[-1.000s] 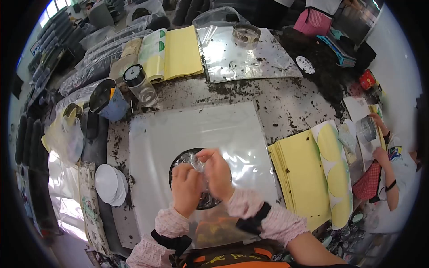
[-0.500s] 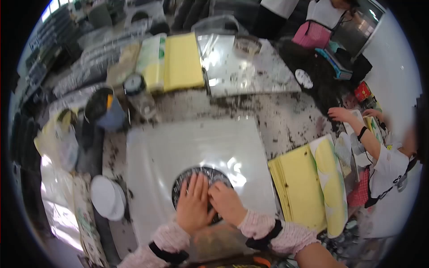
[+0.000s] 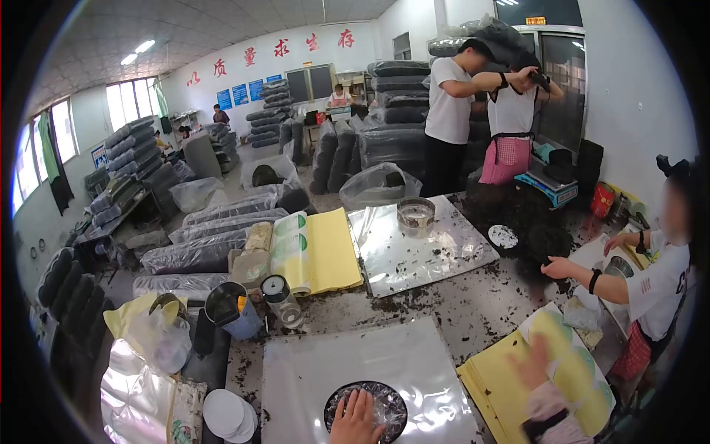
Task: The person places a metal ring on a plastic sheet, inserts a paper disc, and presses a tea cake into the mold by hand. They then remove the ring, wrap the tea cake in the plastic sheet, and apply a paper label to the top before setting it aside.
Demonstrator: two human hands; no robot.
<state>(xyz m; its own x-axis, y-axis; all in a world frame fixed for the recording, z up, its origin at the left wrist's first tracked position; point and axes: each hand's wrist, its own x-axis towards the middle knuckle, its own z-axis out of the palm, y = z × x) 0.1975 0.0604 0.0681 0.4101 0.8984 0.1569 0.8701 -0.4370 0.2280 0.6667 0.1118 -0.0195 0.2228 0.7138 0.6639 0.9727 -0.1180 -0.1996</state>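
Note:
My left hand (image 3: 356, 420) lies flat with fingers stretched on a round black-rimmed thing (image 3: 396, 416) covered in crinkled clear film. That round thing rests on a pale, shiny sheet (image 3: 296, 370) in front of me. Blurred by motion, my right hand (image 3: 534, 362) is raised over the yellow paper stack (image 3: 492, 385) on the right; its fingers look spread, and no held thing shows. Beside the stack lies a yellow, green and white printed sheet (image 3: 573, 362).
White discs (image 3: 224, 414), a blue-grey jug (image 3: 240, 314) and a lidded jar (image 3: 281, 303) stand left. A clear ring (image 3: 416, 216) sits on the far metal sheet (image 3: 392, 266). Dark flakes litter the table. A co-worker's hands (image 3: 558, 268) are at the right; two people stand behind.
My right hand has left the round thing and moved right, over the yellow stack. My left hand stays on the round thing. The view has tilted up, showing the room.

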